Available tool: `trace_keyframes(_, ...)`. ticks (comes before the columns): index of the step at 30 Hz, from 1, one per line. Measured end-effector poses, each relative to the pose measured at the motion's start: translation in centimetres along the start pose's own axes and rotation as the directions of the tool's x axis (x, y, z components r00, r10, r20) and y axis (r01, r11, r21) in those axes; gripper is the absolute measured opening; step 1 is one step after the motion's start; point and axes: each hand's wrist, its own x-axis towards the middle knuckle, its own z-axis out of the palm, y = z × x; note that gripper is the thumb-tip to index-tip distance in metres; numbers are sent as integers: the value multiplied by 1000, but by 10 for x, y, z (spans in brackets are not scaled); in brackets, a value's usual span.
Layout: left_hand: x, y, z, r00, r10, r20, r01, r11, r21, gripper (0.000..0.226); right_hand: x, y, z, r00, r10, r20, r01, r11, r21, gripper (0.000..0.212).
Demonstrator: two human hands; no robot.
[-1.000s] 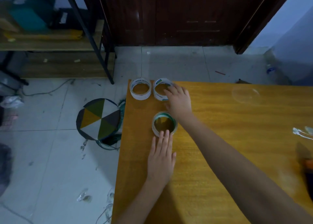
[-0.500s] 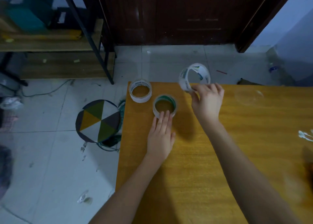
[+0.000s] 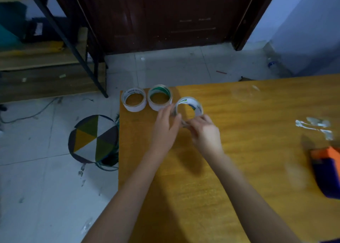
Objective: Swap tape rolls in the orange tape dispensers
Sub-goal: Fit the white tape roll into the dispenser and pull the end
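Both hands hold a clear tape roll with a white and blue core (image 3: 191, 104) tilted above the wooden table (image 3: 239, 169). My left hand (image 3: 165, 127) grips its left rim and my right hand (image 3: 206, 132) pinches its lower edge. Two more rolls lie flat at the table's far left corner: a white-cored roll (image 3: 134, 102) and a green-cored roll (image 3: 160, 99) beside it. An orange tape dispenser (image 3: 327, 169) with a dark body lies at the right edge, partly cut off.
Crumpled scraps of clear tape (image 3: 316, 127) lie on the table's right side. A round stool with a triangle-patterned seat (image 3: 93, 138) stands on the tiled floor left of the table. Metal shelving (image 3: 55, 40) and a dark door (image 3: 165, 16) are beyond.
My right hand brought the lifted roll back toward me. My left hand left the green-cored roll, which now sits farther back beside the white-cored one, and took hold of the lifted roll.
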Motion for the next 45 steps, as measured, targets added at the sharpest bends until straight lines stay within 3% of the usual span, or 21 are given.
trace_keyframes(2,-8,11,4,980,-183,83,194,969,-156,50,-16,2,-5,996,-35,82,35,999,2,30)
trace_keyframes(5,-17,18,15,938,-308,157,318,947,-46,31,-48,12,-17,974,-75,212,69,997,37,34)
trace_keyframes(6,-21,22,18,918,-360,169,381,917,-116,22,-59,16,-24,971,-74,229,68,997,32,33)
trace_keyframes(7,-26,26,22,893,-400,208,439,875,-202,17,-72,19,-32,975,-61,214,55,998,31,29)
trace_keyframes(9,-39,37,29,846,-440,301,525,784,-331,31,-96,23,-50,993,-15,115,7,997,70,20)
trace_keyframes(11,-54,46,40,806,-444,392,585,702,-407,36,-118,22,-66,988,152,18,-153,970,192,29)
trace_keyframes(12,-60,50,46,777,-453,437,624,646,-440,37,-129,19,-74,945,328,7,-314,898,310,40)
trace_keyframes(13,-67,54,54,757,-452,473,649,610,-455,38,-138,16,-83,841,539,42,-493,733,469,51)
trace_keyframes(14,-72,59,62,741,-442,506,665,588,-460,41,-146,14,-93,690,712,131,-613,479,628,59)
trace_keyframes(15,-78,62,73,726,-428,539,677,581,-451,43,-152,13,-103,553,798,241,-638,220,738,60)
trace_keyframes(16,-84,67,82,711,-409,572,687,578,-440,45,-160,14,-113,467,819,334,-595,11,804,56)
trace_keyframes(17,-91,72,92,697,-390,603,693,581,-426,47,-169,17,-121,430,823,371,-551,-87,830,50)
trace_keyframes(21,-120,91,121,652,-329,683,705,594,-387,46,-211,29,-147,337,891,304,-474,-119,872,35)
trace_keyframes(27,-157,112,155,639,-217,738,642,679,-357,43,-262,53,-169,304,902,307,-456,-145,878,40)
trace_keyframes(33,-200,146,204,658,-241,714,630,695,-346,40,-313,92,-198,313,889,333,-394,-198,898,42)
trace_keyframes(45,-265,215,317,678,-229,698,595,729,-338,37,-397,200,-273,372,864,340,-425,-167,890,41)
